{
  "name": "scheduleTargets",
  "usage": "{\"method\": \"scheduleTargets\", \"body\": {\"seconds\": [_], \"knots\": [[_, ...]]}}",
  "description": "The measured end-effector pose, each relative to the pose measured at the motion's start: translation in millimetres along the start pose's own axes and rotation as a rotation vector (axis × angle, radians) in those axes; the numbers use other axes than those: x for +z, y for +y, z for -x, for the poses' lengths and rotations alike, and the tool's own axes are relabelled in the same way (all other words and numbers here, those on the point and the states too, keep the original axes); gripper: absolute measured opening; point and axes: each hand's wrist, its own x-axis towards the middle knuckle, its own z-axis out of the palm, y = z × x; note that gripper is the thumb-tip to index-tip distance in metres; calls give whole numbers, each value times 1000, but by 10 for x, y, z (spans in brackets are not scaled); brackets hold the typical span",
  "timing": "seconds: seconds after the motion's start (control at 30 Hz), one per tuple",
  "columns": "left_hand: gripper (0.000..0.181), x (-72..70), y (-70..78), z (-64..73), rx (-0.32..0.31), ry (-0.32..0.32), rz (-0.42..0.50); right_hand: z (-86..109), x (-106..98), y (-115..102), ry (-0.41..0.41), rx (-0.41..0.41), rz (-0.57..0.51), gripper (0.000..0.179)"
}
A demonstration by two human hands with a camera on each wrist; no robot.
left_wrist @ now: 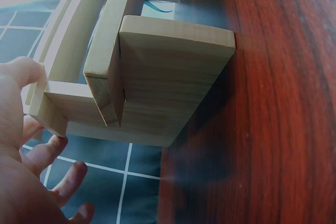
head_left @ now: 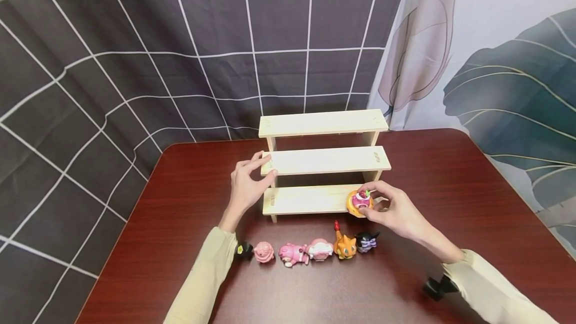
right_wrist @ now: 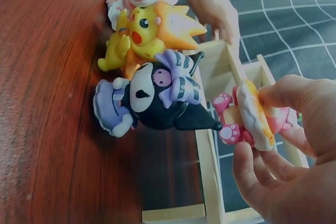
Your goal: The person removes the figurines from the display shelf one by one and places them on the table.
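My left hand (head_left: 246, 184) pinches the left end of the middle tier of a pale wooden three-tier shelf (head_left: 310, 199). In the left wrist view the thumb and fingertips are at the end of a board (left_wrist: 48, 116), and other fingers spread below. With my right hand (head_left: 400, 211) I hold a pink figurine in an orange-and-white ring (head_left: 360, 201) at the right end of the lowest tier. The right wrist view shows thumb and fingers around the ring (right_wrist: 256, 116), with pink paws poking out.
In front of the shelf, several figurines stand in a row: a pink swirled one (head_left: 264, 252), a pink bear (head_left: 293, 254), a pink-and-white one (head_left: 320, 249), an orange-and-yellow one (head_left: 345, 246) and a black-and-lilac one (head_left: 366, 242). Behind the reddish-brown table (head_left: 198, 194) hangs a dark checked curtain (head_left: 216, 24).
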Motion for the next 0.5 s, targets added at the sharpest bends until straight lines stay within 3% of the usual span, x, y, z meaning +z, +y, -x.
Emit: {"method": "scheduleTargets", "body": {"seconds": [0.5], "knots": [[40, 0, -8, 5, -1, -8, 11, 223, -122, 77, 34, -17, 27, 45]]}}
